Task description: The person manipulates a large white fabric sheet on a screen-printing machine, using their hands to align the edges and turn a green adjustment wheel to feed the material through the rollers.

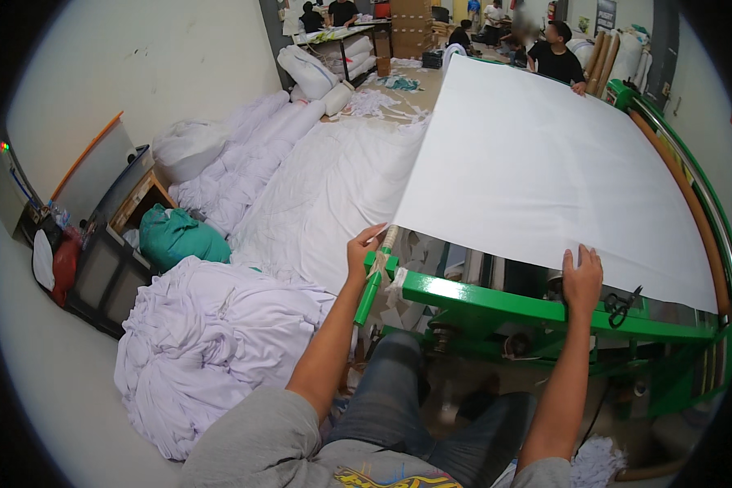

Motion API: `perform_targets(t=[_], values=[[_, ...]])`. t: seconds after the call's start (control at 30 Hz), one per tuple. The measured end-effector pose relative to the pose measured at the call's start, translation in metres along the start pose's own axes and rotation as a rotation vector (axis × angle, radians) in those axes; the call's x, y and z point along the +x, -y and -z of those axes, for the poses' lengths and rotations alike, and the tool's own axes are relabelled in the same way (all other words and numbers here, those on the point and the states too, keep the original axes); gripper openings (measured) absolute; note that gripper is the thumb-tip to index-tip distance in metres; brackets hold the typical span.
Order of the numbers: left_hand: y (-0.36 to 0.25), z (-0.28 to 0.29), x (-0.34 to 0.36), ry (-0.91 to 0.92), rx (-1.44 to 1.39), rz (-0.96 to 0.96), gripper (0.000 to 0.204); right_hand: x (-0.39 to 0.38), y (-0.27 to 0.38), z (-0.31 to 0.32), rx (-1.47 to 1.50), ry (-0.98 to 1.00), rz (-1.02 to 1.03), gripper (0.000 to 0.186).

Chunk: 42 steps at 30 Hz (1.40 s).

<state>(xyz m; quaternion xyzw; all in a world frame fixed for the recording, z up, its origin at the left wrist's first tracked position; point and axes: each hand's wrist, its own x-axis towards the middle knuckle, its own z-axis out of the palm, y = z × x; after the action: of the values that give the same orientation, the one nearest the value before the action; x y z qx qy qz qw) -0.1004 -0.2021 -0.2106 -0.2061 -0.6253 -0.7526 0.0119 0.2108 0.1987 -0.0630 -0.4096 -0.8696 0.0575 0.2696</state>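
Note:
A wide white sheet of fabric [537, 154] stretches across a green-framed machine [496, 299]. At its near left corner, beside the wrapped end of a roller [390, 237], my left hand [363, 252] is closed with the fingertips on the fabric's edge. My right hand [582, 281] lies palm down on the near edge of the sheet, fingers stretched out and holding nothing. Just right of that hand, black scissors [622, 307] rest on the green frame.
White cloth lies heaped [220, 342] on the left, with a green bundle [183, 236] behind it. More white fabric [325, 195] covers the floor beside the machine. A co-worker [555, 53] stands at the sheet's far edge. A brown tube [683, 195] runs along the right side.

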Motion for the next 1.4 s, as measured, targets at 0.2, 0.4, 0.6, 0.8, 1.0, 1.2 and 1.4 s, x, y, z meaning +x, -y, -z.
perform_targets(t=[0.2,0.4,0.6,0.8,1.0,1.2,1.4], values=[[-0.043,0.049,-0.018,0.151,0.134,0.150,0.024,-0.001,0.002,-0.004,-0.022,-0.020,0.003,0.062],[-0.103,0.045,0.001,0.186,0.338,0.177,0.033,-0.005,0.009,0.004,-0.037,-0.029,-0.054,0.058],[-0.169,-0.040,0.036,0.326,0.418,-0.164,0.043,-0.003,0.008,0.005,-0.042,-0.037,-0.044,0.060],[-0.202,-0.144,0.038,0.867,0.732,-0.407,0.058,-0.006,0.026,-0.010,-0.072,0.063,-0.038,0.072],[-0.191,-0.231,0.029,1.067,0.951,-0.592,0.072,0.000,0.003,0.002,-0.079,0.036,-0.077,0.076],[-0.130,-0.222,0.042,0.922,0.919,-0.856,0.021,0.000,-0.004,-0.015,-0.080,0.008,-0.032,0.078],[-0.165,-0.212,0.049,1.008,0.808,-0.493,0.019,-0.002,0.008,-0.002,-0.033,-0.001,-0.046,0.078]])
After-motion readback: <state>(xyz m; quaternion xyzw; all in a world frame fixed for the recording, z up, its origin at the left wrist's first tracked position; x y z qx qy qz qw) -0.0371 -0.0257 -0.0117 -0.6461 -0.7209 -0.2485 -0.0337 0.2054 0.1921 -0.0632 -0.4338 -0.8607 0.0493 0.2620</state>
